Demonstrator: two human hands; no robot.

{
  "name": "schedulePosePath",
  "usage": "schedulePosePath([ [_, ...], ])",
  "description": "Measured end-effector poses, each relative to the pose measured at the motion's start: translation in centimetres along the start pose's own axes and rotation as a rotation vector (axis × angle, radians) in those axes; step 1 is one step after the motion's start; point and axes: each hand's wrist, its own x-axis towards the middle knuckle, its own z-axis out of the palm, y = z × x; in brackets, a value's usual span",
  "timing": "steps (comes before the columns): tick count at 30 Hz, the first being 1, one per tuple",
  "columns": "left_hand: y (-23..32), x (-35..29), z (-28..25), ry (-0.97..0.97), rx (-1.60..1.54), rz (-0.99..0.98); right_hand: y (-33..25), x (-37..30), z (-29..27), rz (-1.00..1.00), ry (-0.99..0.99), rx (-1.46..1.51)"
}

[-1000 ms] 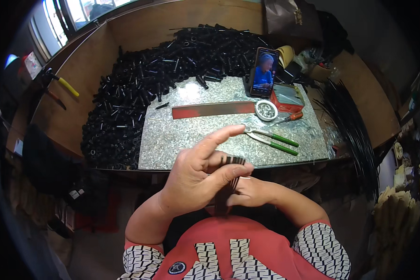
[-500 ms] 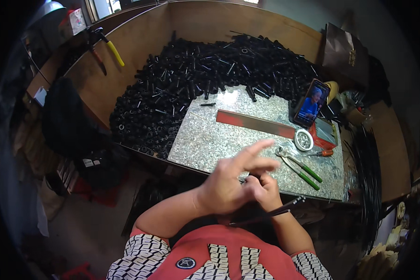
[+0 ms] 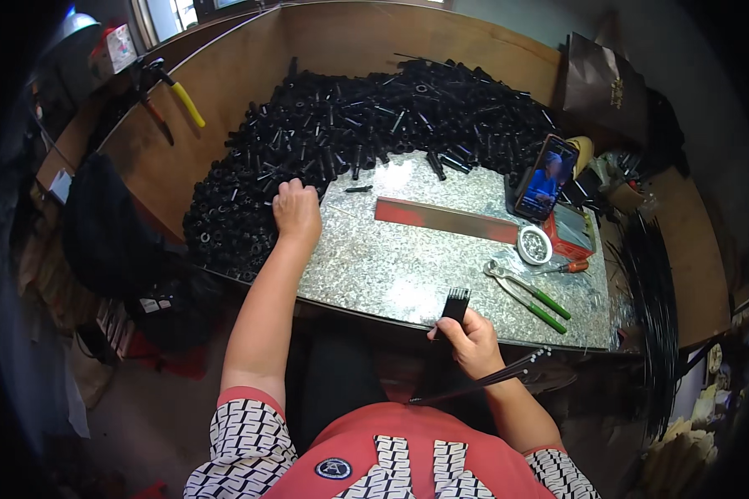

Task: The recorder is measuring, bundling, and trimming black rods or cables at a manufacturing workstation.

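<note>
At the right edge of the black parts pile (image 3: pixel 308 125), my left hand (image 3: pixel 298 212) is reaching down with curled fingers; their tips are hidden, so whatever they grip does not show. My right hand (image 3: pixel 477 343) is closed on a small black flat piece (image 3: pixel 455 306) with a comb-like, pale-toothed top end, held upright over the table's front edge. Several thin dark rods with white tips (image 3: pixel 495 376) run across my right wrist toward the red shirt. The pile holds many short black tubes and pins.
On the speckled tabletop (image 3: pixel 349 266) lie a long metal bar (image 3: pixel 445 221), green-handled pliers (image 3: pixel 528 297) and an orange-handled tool (image 3: pixel 570 267). A white bowl of small parts (image 3: pixel 534 244) stands beside a propped phone (image 3: pixel 548 179). Wooden boards (image 3: pixel 424 37) wall the back. Black strands (image 3: pixel 645 324) hang at right.
My left hand has moved away from the right hand, out to the left onto the pile's edge. The right hand stays near the front edge, its black piece now in plain sight.
</note>
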Motion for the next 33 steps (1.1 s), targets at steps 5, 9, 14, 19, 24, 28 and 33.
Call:
schedulePosePath([
  [5,0.1,-0.6,-2.9,0.034,-0.17,-0.045,0.3,0.2,0.0,0.021,-0.043,-0.02],
  [9,2.8,-1.9,-7.1,0.109,-0.418,0.113,0.4,0.0,-0.3,-0.001,-0.032,-0.049],
  [14,5.4,-6.4,-8.6,-0.149,-0.604,0.224,0.9,-0.2,-0.2,-0.045,-0.027,-0.02],
  [19,5.6,-8.4,-5.6,-0.021,-0.713,0.241,1.1,0.0,0.1,-0.063,-0.038,-0.024],
  [24,9.0,-9.1,-5.8,-0.271,-1.395,-0.18,0.5,-0.2,0.2,-0.015,-0.027,-0.014],
  [28,11.8,-9.3,-6.8,-0.392,-1.813,-0.356,0.0,-0.1,0.6,-0.011,-0.033,-0.036],
  [33,13.3,-9.7,-6.7,-0.416,-1.84,-0.31,0.4,0.1,0.8,-0.009,-0.043,-0.035],
])
